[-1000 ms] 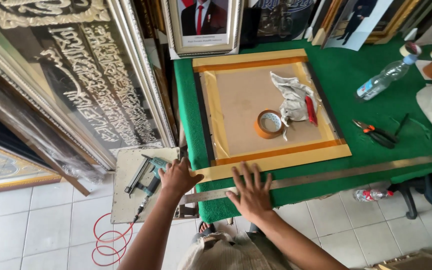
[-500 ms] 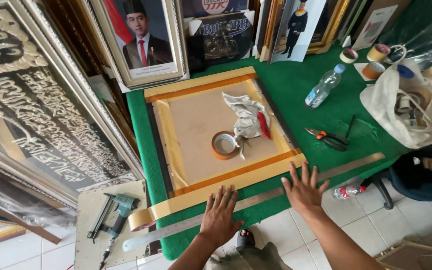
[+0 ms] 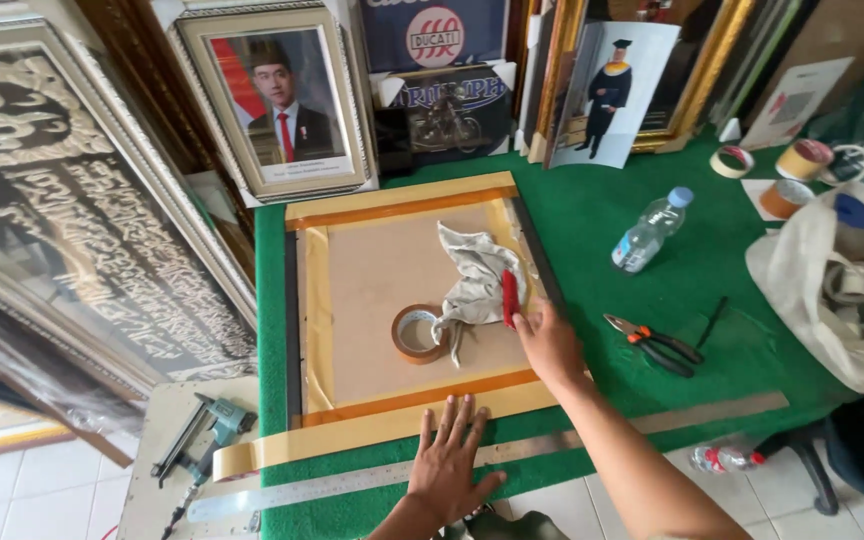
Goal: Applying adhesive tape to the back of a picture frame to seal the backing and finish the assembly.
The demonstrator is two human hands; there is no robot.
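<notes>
Reaching across the taped frame back [image 3: 407, 300] on the green table [image 3: 592, 215], my right hand [image 3: 549, 343] touches the red cutter [image 3: 509, 297] with fingers not yet closed, left hand [image 3: 449, 462] spread flat on the steel ruler [image 3: 352, 482]; I judge gripping the cutter comes next.

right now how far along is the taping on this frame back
Done: tape strips run along the top, left and bottom edges of the frame back. In hand: the left hand lies flat by the ruler and loose tape strip; the right hand reaches the red cutter beside the cloth. Left: the right edge looks untaped.
</notes>
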